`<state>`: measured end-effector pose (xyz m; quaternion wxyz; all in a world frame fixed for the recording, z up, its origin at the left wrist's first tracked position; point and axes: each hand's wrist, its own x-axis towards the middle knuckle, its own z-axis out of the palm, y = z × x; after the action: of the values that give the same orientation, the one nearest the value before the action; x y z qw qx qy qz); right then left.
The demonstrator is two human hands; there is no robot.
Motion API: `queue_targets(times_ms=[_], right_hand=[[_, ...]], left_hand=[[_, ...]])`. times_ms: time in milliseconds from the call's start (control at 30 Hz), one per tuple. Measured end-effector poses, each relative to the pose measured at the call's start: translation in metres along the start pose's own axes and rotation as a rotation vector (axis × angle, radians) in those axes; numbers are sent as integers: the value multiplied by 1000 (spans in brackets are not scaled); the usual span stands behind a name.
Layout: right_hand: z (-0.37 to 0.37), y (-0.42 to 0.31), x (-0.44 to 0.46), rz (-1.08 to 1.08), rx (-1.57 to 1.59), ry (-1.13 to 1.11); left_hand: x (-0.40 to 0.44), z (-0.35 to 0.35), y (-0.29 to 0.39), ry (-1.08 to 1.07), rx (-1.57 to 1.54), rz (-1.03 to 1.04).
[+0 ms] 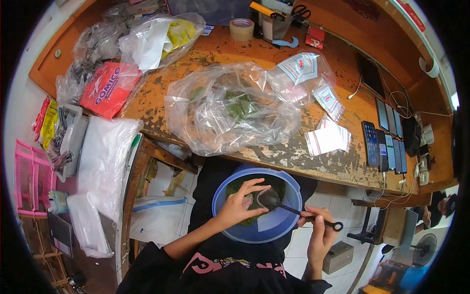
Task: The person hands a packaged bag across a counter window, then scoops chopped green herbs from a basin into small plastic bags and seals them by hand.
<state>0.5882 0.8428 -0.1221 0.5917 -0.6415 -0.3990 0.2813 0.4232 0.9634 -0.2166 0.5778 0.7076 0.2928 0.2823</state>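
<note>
A blue plastic basin (295,198) rests on my lap, with dark green, fine leafy stuff (279,183) inside. My right hand (320,230) grips the handle of a black ladle (268,199), whose bowl is over the basin. Close against that bowl, my left hand (238,207) is curled with thumb and fingers around a small clear plastic bag (248,200), partly hidden by the fingers. On the table ahead, a large clear plastic bag (196,117) lies spread, holding a clump of similar green stuff (240,105).
Small zip bags (329,137) lie on the worn wooden table (342,169). Several phones (370,143) with cables sit at right. Tape (241,29) and a cup with scissors (299,13) stand at the back. Plastic bags (105,166) and a red bag (108,88) are at left.
</note>
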Motion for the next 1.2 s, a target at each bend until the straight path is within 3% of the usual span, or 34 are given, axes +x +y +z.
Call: queue_targets(times_ms=[67,233,333,367,400,433,467,533,633,700,767,800,833,933,967,1200], right_hand=[[-7,5,-1,38,103,93],[-20,6,-1,-65,151,298],[-20,14,-6,16,9,218],[-16,21,-9,48,150,40],[-28,27,-5,83,-238,-451],[-21,33,-9,232,-197,-687],[-12,44,-14,46,-269,-758],[6,41,-7,-65,-374,-637],[20,40,5,-120,-197,-382],[26,51,0,104,-31,-193],[26,50,3,55,30,-119],[24,50,4,15,89,-69],[19,58,1,-1,110,-66],[1,52,3,-86,91,-116],[-3,52,3,-85,97,-112],[-9,48,2,-29,225,-132]], left_hand=[[-1,-2,6,-46,-55,-158],[-3,-13,-4,-20,-207,-151],[-3,-23,-5,32,-278,-37],[-5,-28,-2,30,-300,-83],[-5,-31,3,23,-324,-128],[-5,-33,8,-15,-329,-107],[-6,-34,14,-26,-431,-161],[-3,-24,23,-67,-529,-200],[-7,-8,23,-86,-614,-263],[-7,2,28,-69,-428,-201],[0,10,43,-37,-346,-151],[5,13,48,20,-99,55],[9,15,53,79,149,259],[13,16,65,107,272,180],[10,14,69,34,214,-41],[18,22,64,-140,168,146]])
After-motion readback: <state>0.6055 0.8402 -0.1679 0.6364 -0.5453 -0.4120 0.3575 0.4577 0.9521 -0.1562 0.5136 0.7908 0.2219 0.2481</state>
